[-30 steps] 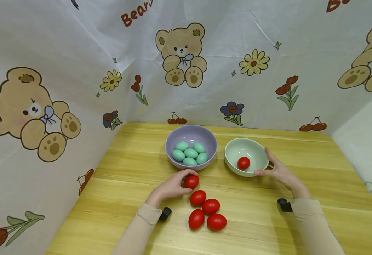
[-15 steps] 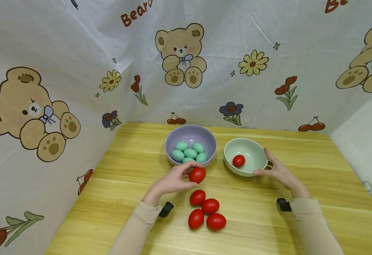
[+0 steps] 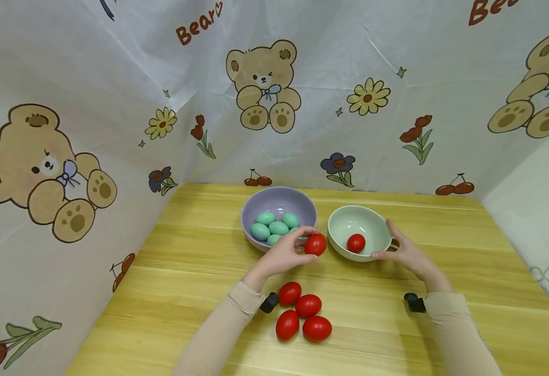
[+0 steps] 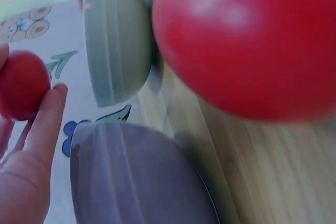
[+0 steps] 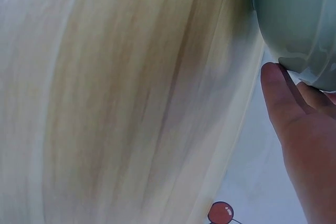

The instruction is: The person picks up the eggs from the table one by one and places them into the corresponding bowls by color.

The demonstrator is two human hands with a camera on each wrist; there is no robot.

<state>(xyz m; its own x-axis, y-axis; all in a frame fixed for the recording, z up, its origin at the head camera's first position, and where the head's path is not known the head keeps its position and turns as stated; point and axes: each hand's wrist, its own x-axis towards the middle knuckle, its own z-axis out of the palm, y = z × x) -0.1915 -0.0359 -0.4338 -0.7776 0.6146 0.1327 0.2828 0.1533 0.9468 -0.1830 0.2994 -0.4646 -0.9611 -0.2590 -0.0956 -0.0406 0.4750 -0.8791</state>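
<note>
My left hand [image 3: 285,253] pinches a red egg [image 3: 315,244] between thumb and fingers, above the table and just left of the pale green bowl [image 3: 353,216]. In the left wrist view the same hand [image 4: 29,161] and the held egg [image 4: 22,85] show at the left edge. One red egg [image 3: 356,243] lies inside the green bowl. With thumb and fingers spread along the bowl's right side, my right hand [image 3: 410,256] holds it; its thumb touches the wall in the right wrist view.
A purple bowl [image 3: 255,201] with several mint-green eggs [image 3: 278,227] stands behind my left hand, which hides part of it. Several red eggs [image 3: 308,305] lie grouped on the wooden table [image 3: 175,271] nearer me. A bear-print cloth [image 3: 265,151] hangs behind the table.
My left hand has lifted the red egg off the table and carried it right, toward the green bowl. The egg inside that bowl has rolled slightly. My right hand stays at the bowl.
</note>
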